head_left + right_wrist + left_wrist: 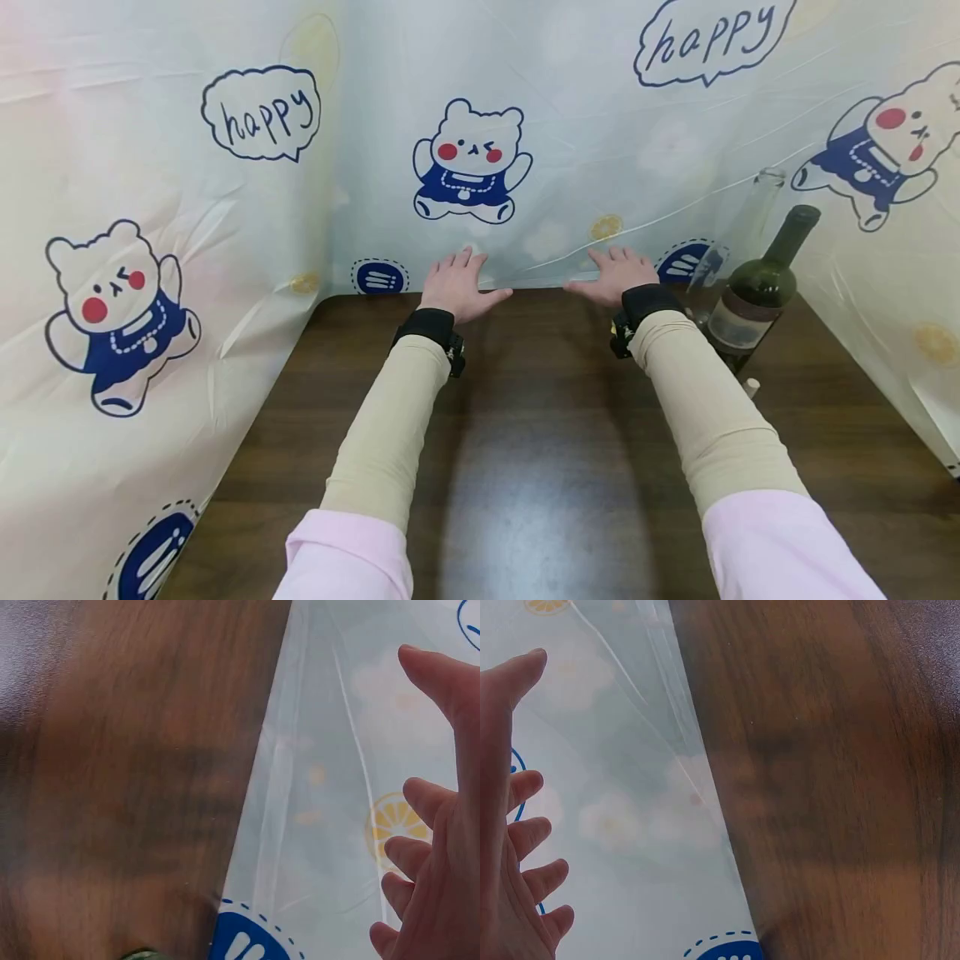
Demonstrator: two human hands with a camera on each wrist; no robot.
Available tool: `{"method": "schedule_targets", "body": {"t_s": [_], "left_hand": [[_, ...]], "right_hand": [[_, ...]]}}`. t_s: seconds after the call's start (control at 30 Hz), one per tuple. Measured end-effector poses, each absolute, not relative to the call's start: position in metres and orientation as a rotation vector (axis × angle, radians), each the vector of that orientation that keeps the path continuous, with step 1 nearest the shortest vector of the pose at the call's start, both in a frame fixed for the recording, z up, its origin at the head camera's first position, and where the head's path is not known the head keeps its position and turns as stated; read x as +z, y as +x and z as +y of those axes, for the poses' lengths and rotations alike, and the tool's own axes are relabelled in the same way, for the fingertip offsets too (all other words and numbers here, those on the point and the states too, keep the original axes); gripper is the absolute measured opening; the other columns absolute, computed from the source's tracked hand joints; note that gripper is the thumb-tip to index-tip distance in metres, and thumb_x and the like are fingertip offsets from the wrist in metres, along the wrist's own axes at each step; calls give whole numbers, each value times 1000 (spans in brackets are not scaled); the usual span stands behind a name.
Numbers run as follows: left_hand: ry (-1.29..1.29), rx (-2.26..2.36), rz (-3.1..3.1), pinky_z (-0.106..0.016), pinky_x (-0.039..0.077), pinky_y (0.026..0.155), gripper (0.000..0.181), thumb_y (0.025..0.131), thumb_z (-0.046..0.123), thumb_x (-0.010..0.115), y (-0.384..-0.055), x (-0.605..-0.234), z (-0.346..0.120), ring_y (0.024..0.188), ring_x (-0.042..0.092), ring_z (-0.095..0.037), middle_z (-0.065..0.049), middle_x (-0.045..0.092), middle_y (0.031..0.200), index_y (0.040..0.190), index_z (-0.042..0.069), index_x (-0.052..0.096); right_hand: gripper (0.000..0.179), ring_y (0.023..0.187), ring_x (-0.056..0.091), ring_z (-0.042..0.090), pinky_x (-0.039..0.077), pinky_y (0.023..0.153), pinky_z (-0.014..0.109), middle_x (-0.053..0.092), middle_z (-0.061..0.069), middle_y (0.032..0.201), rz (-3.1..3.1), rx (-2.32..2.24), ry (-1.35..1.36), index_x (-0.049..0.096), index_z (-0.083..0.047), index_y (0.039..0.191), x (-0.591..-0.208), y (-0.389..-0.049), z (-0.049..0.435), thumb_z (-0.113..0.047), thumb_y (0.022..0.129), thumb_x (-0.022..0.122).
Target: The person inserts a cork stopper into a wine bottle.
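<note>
Both hands reach out over the far edge of the table, fingers spread and holding nothing. My left hand (456, 287) is left of the middle, its thumb pointing inward. Opposite it, my right hand (617, 275) has its thumb turned toward the left one. A dark green wine bottle (759, 287) with a pale label stands to the right of the right wrist. Behind this bottle rises a clear glass bottle (752, 208), its lower part mostly hidden. A small light, cork-like piece (752, 386) shows beside the right forearm, partly covered by it.
The dark wooden table (540, 467) carries a bright light reflection at its middle. A pale printed curtain (570, 125) with bears and lettering hangs along the back and both sides. Black bands with small cameras wrap both wrists.
</note>
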State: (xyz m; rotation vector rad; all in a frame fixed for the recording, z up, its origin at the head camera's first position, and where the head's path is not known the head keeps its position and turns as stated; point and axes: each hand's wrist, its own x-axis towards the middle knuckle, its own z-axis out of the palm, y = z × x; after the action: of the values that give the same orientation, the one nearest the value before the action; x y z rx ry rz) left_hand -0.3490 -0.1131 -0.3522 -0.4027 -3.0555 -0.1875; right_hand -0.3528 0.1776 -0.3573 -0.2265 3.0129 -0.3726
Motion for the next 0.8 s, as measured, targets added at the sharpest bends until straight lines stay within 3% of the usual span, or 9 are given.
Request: {"method": "schedule_targets", "body": {"t_s": [0.5,0.8], "left_hand": [[-454,-246,-3040,-58,19,124,98,86,81,43,-350,-355,-108,153,29,-35,-11,31,169,162,21,35],[-678,-315,-2931,-53,24,124,96,87,81,43,-328,-360,-90,153,31,-27,-8,36,167,161,20,38]], "right_hand": [[93,154,14,47,17,122,65,21,28,168,3133,-407,-368,28,-5,163,-319,-329,183,-66,96,48],[97,155,17,42,24,119,65,21,23,170,3140,-613,-545,30,-10,163,-311,-281,194,-69,91,55]]}}
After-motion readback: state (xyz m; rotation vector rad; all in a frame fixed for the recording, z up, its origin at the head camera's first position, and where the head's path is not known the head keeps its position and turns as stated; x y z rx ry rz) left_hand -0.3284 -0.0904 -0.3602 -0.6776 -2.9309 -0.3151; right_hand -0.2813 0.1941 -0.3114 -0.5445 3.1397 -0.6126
